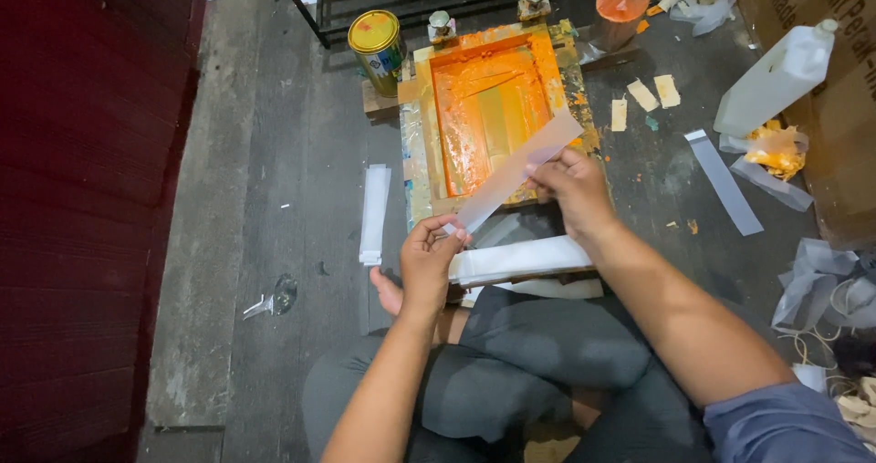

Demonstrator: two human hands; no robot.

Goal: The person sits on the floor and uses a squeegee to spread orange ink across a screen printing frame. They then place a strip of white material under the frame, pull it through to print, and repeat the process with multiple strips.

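Observation:
I hold a long clear plastic strip (516, 173) slantwise above the floor. My left hand (427, 260) pinches its lower end, and my right hand (570, 187) pinches it near the upper end. Behind the strip lies a wooden printing frame (422, 107) smeared with orange ink. A stack of white strips (520, 260) rests across my crossed legs, just below my right hand.
A yellow tin (379, 48) stands left of the frame. A pile of strips (374, 212) lies on the floor to the left, a single strip (725, 182) to the right. A white plastic jug (776, 80), an orange bag (622, 2) and scraps sit at the right. A dark red wall (82, 198) runs along the left.

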